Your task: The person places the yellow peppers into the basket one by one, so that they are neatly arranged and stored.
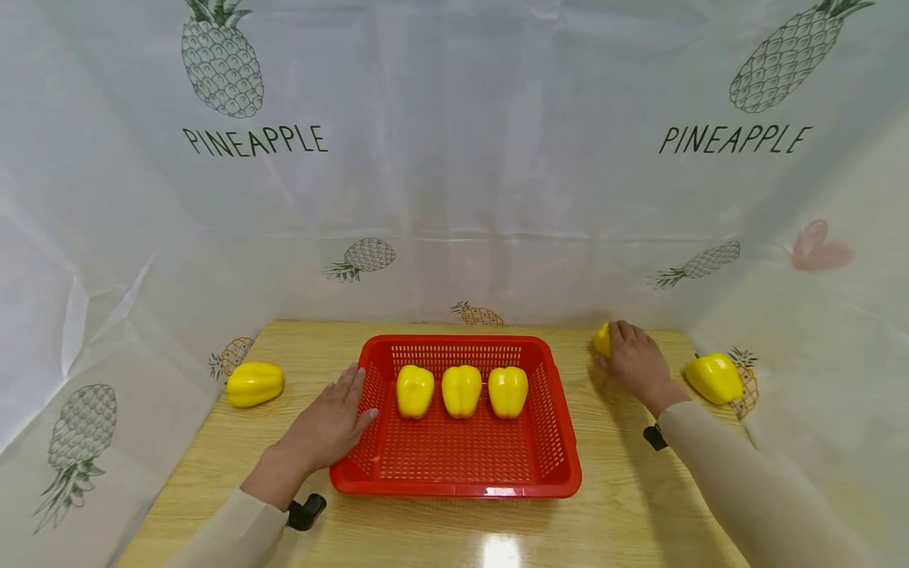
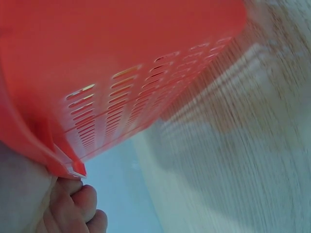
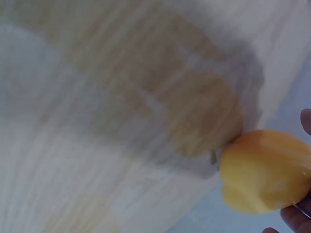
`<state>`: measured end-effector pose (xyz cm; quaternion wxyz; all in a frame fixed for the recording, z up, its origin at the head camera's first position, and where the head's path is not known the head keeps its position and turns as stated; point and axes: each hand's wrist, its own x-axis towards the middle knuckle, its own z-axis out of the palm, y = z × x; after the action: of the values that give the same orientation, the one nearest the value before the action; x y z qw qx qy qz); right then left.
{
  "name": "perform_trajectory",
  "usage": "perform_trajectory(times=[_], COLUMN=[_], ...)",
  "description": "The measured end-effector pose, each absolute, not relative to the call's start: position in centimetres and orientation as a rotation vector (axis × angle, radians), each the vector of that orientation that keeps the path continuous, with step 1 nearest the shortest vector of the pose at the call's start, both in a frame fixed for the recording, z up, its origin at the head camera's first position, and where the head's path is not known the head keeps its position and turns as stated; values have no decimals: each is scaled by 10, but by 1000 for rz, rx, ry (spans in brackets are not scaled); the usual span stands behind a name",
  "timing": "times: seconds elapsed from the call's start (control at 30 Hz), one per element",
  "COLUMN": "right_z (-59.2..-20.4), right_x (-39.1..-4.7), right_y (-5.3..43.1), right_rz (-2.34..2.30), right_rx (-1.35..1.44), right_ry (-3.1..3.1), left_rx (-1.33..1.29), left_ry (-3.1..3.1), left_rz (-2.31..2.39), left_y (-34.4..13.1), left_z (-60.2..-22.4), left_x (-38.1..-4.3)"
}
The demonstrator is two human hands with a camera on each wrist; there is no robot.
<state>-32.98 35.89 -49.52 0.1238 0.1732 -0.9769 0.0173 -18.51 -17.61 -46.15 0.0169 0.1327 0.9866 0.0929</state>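
The left hand [image 1: 334, 422] lies, fingers straight, on the red basket [image 1: 454, 489]'s left rim; three peppers [image 1: 461, 392] sit inside. Far right, the right hand [image 1: 637, 363] grips another pepper [image 1: 602, 341].

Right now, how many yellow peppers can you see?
6 yellow peppers: three in the red basket, one left of it, one in the right grip, one farther right.

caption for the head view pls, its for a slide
Left hand touching a red basket with three yellow peppers inside, right hand gripping another pepper.
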Motion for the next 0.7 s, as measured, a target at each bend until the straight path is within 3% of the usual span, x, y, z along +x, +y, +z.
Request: perform_trajectory(times=[0.43,0.7], right_z=[-525,-516], right_x=[-298,-294], right_y=[371,377], right_rz=[87,31], right_rx=[747,826], right_ry=[-2515,-2426], left_rx=[414,433], left_ry=[3058,3059], left_rz=[299,292], left_y=[-175,-176], left_z=[-462,-461], left_x=[-184,-184])
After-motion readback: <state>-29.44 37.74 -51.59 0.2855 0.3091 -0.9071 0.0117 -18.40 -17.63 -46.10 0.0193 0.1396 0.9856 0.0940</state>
